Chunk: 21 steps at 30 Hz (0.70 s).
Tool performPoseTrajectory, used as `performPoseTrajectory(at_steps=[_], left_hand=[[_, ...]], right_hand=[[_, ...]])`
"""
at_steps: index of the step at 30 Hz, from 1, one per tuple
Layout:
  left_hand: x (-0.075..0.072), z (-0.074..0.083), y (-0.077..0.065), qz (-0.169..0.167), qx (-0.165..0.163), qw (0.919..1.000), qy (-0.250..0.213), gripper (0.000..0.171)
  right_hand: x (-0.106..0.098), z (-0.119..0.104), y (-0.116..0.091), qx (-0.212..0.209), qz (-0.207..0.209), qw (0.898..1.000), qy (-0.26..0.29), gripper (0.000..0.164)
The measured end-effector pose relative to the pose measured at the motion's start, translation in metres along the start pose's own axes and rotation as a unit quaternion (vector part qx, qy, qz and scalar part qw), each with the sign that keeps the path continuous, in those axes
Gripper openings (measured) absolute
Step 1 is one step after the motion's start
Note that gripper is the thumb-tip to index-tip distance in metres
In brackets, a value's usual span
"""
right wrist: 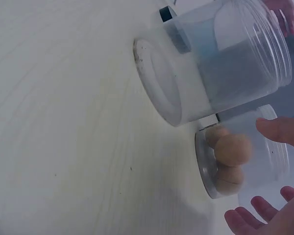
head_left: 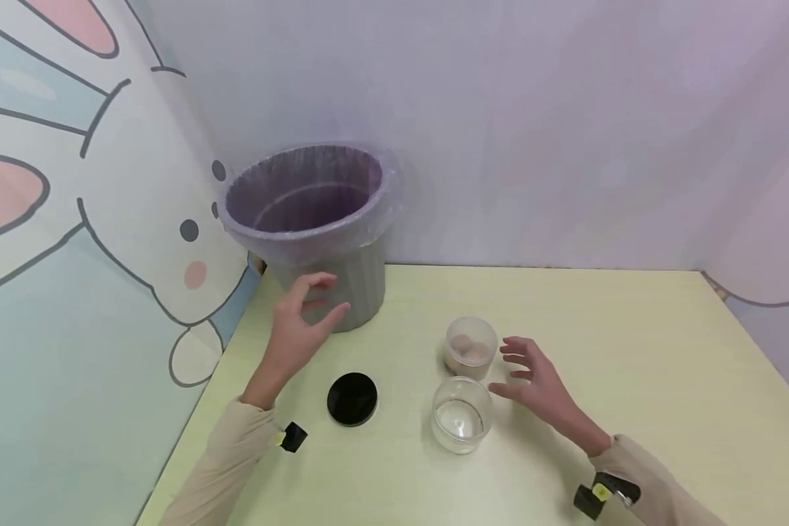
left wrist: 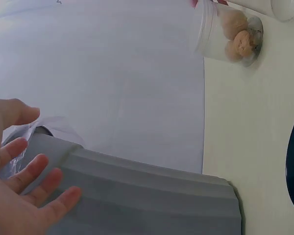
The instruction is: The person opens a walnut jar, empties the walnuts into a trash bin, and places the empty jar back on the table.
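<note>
My left hand [head_left: 301, 321] hovers in front of the grey bin [head_left: 361, 281], fingers parted and nothing between them. On the right, my right hand [head_left: 535, 380] is held beside two clear plastic jars, its fingers loosely curved and holding nothing. The farther jar [head_left: 471, 349] contains several light brown balls [right wrist: 231, 152], seen through its wall in the right wrist view. Nearer to me stands an empty clear jar [head_left: 462, 416] with no lid on. A round black lid [head_left: 352, 399] lies flat on the table, to the left of the jars.
The bin, lined with a clear plastic bag [head_left: 394, 183], stands at the table's back left. A wall with a rabbit drawing [head_left: 138, 183] rises on the left, and a plain pale wall [head_left: 532, 131] closes off the back. The yellow table [head_left: 664, 351] extends to the right.
</note>
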<state>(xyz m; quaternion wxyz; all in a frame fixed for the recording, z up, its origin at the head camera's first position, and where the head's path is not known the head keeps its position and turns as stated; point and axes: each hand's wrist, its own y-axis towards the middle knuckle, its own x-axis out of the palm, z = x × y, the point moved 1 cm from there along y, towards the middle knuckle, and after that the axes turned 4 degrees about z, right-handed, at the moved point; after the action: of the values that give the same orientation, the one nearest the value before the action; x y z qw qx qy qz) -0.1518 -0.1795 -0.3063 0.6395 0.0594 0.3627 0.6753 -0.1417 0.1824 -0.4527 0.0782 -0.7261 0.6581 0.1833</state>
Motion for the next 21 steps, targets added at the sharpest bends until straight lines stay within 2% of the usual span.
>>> performPoseTrajectory(at_steps=[7,15,21], left_hand=[[0.014,-0.039,-0.005,-0.059,-0.036,0.9976,-0.008,0.049],[0.03,-0.045,-0.006,-0.109,-0.055,0.9924,-0.018,0.052],[0.038,-0.047,-0.007,-0.121,-0.068,0.9898,-0.031,0.052]], right_hand=[[0.004,0.009,0.014,-0.011,-0.016,1.0,-0.006,0.083],[0.011,0.014,0.024,-0.018,-0.039,0.999,0.002,0.084],[0.02,0.021,0.036,-0.037,-0.041,0.998,-0.005,0.09]])
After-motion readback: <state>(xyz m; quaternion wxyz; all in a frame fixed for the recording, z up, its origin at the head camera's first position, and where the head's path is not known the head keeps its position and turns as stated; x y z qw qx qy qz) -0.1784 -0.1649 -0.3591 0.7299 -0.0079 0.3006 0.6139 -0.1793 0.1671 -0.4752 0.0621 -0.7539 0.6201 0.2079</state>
